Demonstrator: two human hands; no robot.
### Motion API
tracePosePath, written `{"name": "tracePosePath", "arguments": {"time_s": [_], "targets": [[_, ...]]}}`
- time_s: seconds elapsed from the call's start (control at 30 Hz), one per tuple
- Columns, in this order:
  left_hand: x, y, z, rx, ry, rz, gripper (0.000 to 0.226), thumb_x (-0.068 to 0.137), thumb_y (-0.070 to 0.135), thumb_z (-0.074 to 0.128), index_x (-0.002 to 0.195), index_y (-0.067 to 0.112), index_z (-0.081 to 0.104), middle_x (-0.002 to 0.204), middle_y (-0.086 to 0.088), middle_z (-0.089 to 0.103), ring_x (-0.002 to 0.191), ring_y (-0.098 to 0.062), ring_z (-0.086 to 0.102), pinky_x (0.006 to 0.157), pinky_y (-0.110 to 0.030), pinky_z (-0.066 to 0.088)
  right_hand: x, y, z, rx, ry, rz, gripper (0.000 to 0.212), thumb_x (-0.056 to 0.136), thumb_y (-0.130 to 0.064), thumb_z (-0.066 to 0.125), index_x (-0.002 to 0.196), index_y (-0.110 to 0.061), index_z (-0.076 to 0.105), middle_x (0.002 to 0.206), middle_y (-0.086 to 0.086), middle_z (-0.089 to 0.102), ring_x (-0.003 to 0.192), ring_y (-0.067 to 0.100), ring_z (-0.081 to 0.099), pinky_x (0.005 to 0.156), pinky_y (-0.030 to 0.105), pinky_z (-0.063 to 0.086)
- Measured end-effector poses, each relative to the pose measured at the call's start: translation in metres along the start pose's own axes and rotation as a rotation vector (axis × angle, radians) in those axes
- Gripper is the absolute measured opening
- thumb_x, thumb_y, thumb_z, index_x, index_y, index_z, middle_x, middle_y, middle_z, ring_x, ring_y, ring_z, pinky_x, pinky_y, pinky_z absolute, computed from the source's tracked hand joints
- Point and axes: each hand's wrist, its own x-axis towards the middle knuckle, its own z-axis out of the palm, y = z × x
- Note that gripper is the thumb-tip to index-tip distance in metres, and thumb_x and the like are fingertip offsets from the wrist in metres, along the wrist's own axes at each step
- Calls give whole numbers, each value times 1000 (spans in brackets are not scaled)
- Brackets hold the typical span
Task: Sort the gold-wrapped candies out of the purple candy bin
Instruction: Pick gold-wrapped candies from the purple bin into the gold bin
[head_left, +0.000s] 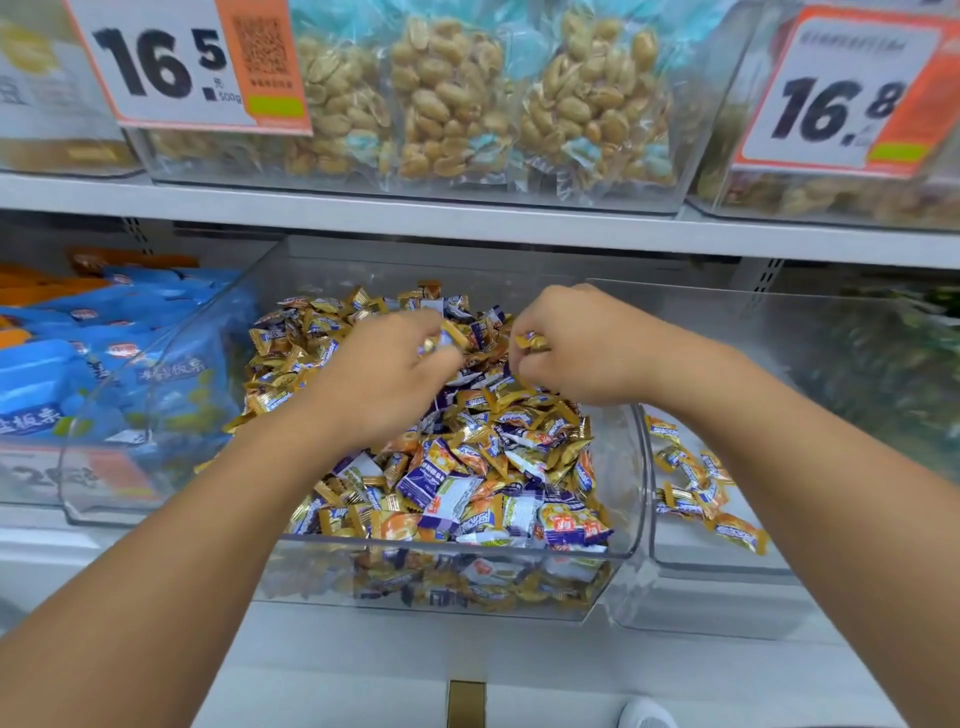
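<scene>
Over the clear plastic candy bin (631, 467), head view: both hands are working among crinkled foil wrappers, gold and purple mixed. Left hand (379, 379) is pinching a gold-wrapped candy (451, 332) between curled fingertips; right hand (582, 348) is gripping another gold candy (531, 341). More gold pieces (696, 483) are lying in the neighbouring clear bin (717, 566) to the right.

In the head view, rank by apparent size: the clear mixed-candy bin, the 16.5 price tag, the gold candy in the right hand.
1. Clear mixed-candy bin, largest.
2. 16.5 price tag, partly cropped at the top.
3. Gold candy pinched in the right hand, smallest.
</scene>
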Motion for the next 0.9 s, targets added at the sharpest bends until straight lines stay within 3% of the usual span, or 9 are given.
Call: {"name": "tracePosePath", "arguments": {"time_s": [0.1,0.23,0.3,0.37,0.43,0.53,0.67,0.77,0.9], "targets": [[-3,-1,-9,-108,84,-71,28,98,22,46,76,5,47,62,-6,53,52,-20,45,52,-33,35,3,1,7,-151,-31,-6,17,90,-32,68,102,-19,69,99,11,65,86,28,59,79,41,54],[-8,-1,-7,-281,37,-112,15,98,12,47,97,9,61,82,2,71,49,-7,61,50,-37,53,10,3,19,-232,-166,-13,41,87,-49,71,124,-32,65,123,3,63,107,30,61,76,37,49],[-7,-4,-4,-258,26,-88,19,98,10,46,99,18,63,85,2,71,44,-6,54,46,-32,47,12,2,20,-183,-185,-19,33,88,-49,71,116,-32,68,114,0,65,101,25,62,68,33,44],[-5,-8,-5,-184,-6,-36,21,100,14,46,98,26,62,70,-4,66,40,-11,43,41,-22,37,10,0,11,-172,-149,-27,23,91,-42,69,96,-19,68,87,1,64,82,21,60,59,31,41],[-4,-10,-6,-90,-71,22,13,100,24,51,93,31,60,61,0,58,40,-10,41,42,-19,34,7,0,0,-175,-110,-48,29,95,-39,64,84,-12,61,77,3,60,77,25,57,62,34,46],[0,-8,-4,119,-266,75,19,87,54,64,95,37,63,88,8,67,71,-8,61,65,-27,46,-2,-2,-9,-183,-139,-29,34,93,-46,63,78,-17,53,77,1,57,75,22,54,69,36,48],[10,-7,1,316,-382,29,43,79,60,70,119,42,63,128,3,63,112,-20,61,95,-39,50,-13,-6,-11,-297,-159,21,44,91,-51,64,70,-20,41,72,-1,46,63,15,46,55,30,35],[14,-6,5,347,-376,17,40,78,57,74,114,40,67,120,2,68,107,-20,63,92,-41,52,-18,-13,-5,-427,-140,12,50,90,-56,63,70,-18,36,72,-1,44,61,20,45,62,33,40],[13,-3,5,311,-293,38,17,80,44,78,81,30,68,94,3,70,86,-20,64,81,-42,54,-18,-20,1,-545,-101,-26,56,91,-58,60,69,-18,29,69,-1,37,61,24,42,64,35,39]]}}
